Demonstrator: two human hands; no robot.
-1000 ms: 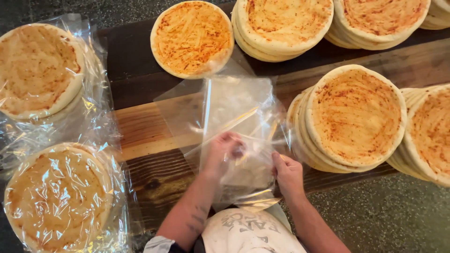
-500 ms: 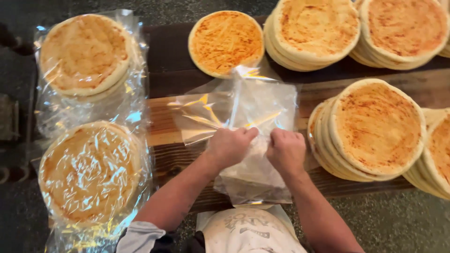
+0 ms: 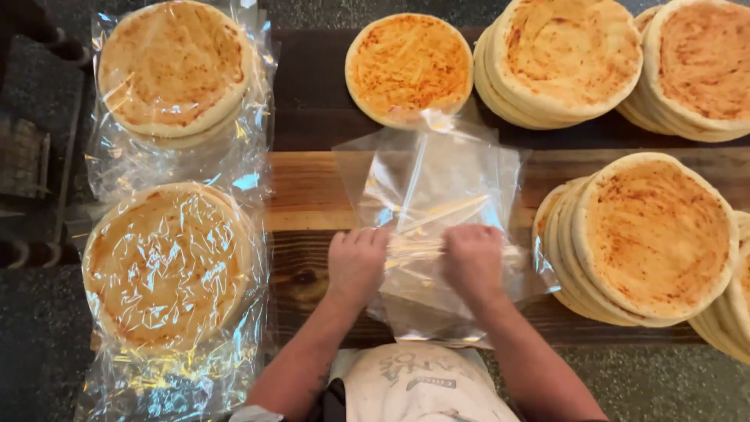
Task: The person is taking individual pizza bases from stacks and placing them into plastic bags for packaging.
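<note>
A pile of clear plastic bags point(image 3: 437, 187) lies flat on the wooden table point(image 3: 305, 191) in front of me. My left hand point(image 3: 355, 262) and my right hand point(image 3: 473, 262) both pinch the near edge of the top bag, knuckles up, a hand's width apart. Beyond the bags lies a single round flatbread point(image 3: 408, 66) with an orange, browned top. A stack of the same flatbreads point(image 3: 648, 234) stands just right of my right hand.
Two bagged stacks of flatbread lie at the left, one far point(image 3: 176, 70) and one near point(image 3: 168, 262). Two more unbagged stacks stand at the back right point(image 3: 570, 55) and far right point(image 3: 699, 66). Another stack shows at the right edge point(image 3: 734, 312).
Both hands have closed on the bag's near edge and moved apart, pulling it taut. The view has shifted so the bagged stacks at the left show more fully.
</note>
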